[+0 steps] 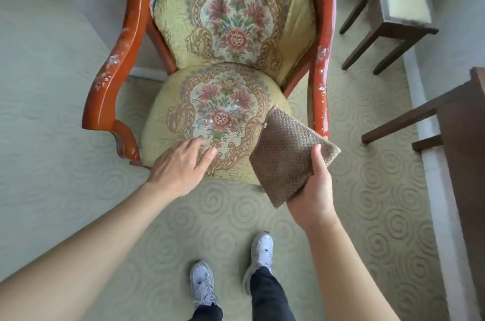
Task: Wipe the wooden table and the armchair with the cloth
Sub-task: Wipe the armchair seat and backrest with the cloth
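Note:
An armchair (pixel 126 40) with a red-orange wooden frame and yellow floral upholstery stands in front of me. My right hand (pixel 313 189) grips a folded brown cloth (pixel 286 153) by its lower corner, thumb on top, holding it above the seat's front right edge. My left hand (pixel 181 163) hovers over or rests on the seat's front left part, fingers straight and together. A dark wooden table (pixel 462 121) shows at the right edge, partly out of frame.
A small dark wooden stool (pixel 396 8) with a pale seat stands at the back right. Pale swirl-patterned carpet (pixel 367 189) covers the floor. My feet in white sneakers (pixel 202 284) stand just before the armchair. A light wall runs along the left.

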A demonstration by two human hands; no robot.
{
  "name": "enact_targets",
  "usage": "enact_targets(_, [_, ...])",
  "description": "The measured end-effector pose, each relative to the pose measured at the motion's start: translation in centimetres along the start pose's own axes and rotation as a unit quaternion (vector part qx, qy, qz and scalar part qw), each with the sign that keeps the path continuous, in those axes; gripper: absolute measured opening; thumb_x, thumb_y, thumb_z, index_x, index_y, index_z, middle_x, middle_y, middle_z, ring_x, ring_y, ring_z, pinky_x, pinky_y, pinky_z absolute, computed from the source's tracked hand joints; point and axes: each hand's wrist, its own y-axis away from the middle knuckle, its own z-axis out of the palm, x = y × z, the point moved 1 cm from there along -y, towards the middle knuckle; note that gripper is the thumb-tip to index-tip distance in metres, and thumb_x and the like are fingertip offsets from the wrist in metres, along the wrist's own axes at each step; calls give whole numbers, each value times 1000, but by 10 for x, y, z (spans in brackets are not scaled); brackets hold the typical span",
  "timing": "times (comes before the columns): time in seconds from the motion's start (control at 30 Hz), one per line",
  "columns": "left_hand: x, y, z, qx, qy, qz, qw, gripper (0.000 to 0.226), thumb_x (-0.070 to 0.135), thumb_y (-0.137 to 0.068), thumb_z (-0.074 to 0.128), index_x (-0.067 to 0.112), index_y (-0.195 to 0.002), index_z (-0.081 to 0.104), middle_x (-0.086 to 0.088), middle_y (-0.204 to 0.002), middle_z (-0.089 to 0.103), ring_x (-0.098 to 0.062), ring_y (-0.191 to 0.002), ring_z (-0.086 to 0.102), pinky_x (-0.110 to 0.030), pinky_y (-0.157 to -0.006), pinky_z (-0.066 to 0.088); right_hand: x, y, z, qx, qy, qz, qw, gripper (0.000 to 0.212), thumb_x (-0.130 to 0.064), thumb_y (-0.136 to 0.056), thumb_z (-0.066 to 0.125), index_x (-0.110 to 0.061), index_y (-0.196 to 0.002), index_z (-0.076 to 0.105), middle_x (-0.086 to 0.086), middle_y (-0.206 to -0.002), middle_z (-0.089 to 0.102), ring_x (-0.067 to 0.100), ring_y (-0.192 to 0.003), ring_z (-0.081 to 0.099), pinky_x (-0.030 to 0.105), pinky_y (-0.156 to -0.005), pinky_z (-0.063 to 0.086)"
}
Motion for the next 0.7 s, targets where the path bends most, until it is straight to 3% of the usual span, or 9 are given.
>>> enact_targets(0.1, [-26,-9,13,-27,-13,-46,999,84,76,-91,9,22,-149,39,-3,-154,47,-25,-136,50,-42,-105,43,16,-21,3,35,-10,15,999,44,-52,-98,47,-21,-113,75,10,-126,68,30,-116,65,56,-106,42])
enact_targets(0.23, [-55,-38,36,-57,-67,-58,994,94,84,-87,28,25,-160,21,0,-165,30,-22,-148,35,-40,-114,37,30,-67,2,84,-6,16,996,51,-58,-94,51,-21,-124,68,7,-126,68,27,-116,65,53,-108,41])
enact_targets(0.37, [-82,-88,58,-83,-73,-77,991,110,95,-75,22,32,-162,-2,2,-171,2,-21,-156,10,-44,-122,24,40,-131,-5,133,1,-21,991,49,-62,-91,54,-25,-116,72,2,-123,70,22,-111,68,46,-101,48])
enact_targets(0.47, [-104,-137,77,-118,-70,-107,985,116,100,-64,19,41,-157,-19,2,-166,-25,-23,-155,-14,-53,-124,20,44,-183,-10,183,-6,-52,982,43,-62,-90,56,-27,-110,71,-5,-114,74,16,-105,70,44,-100,49])
enact_targets(0.53, [-119,-171,88,-123,-69,-119,983,120,104,-58,19,45,-150,-31,2,-159,-39,-24,-151,-27,-56,-123,8,47,-219,-11,199,-2,-71,977,44,-63,-89,57,-27,-112,66,-7,-109,75,12,-101,71,41,-98,51])
enact_targets(0.63, [-136,-215,101,-92,-81,-89,988,128,111,-48,17,46,-141,-43,5,-148,-56,-23,-143,-42,-54,-116,-12,52,-263,-11,230,34,-93,968,49,-66,-87,56,-29,-118,58,-6,-118,71,9,-99,70,32,-88,55])
enact_targets(0.7, [-152,-243,114,-65,-117,-46,990,134,113,-43,13,41,-142,-45,5,-148,-56,-23,-142,-45,-60,-122,-12,55,-290,-9,259,67,-126,955,45,-65,-88,55,-30,-116,55,-9,-117,66,4,-97,66,26,-80,53])
